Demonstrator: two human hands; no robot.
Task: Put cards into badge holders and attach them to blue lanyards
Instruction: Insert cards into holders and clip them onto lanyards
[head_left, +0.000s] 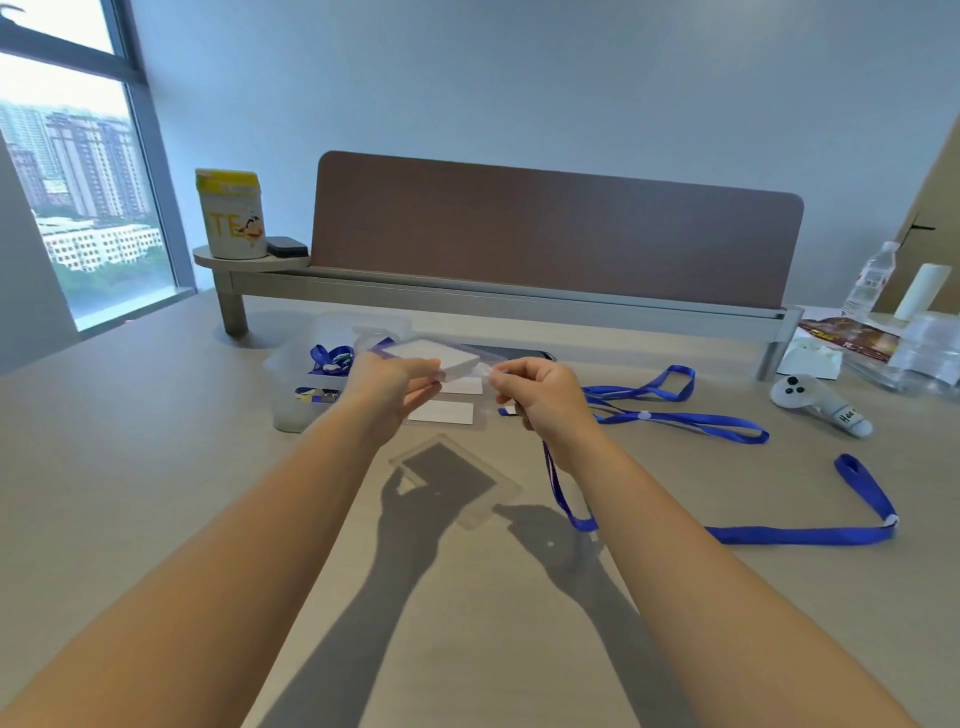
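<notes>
We held the holder (441, 356) raised above the table (156, 441), our left hand (387, 387) pinching its left end, our right hand (540, 397) pinching its right end with a lanyard (558, 493) trailing below. Beyond lay spare cards (441, 411).

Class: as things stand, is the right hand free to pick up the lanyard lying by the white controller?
Probably not yet: the right hand is pinching another lanyard at the badge holder. The table lanyard lies unobstructed.
</notes>
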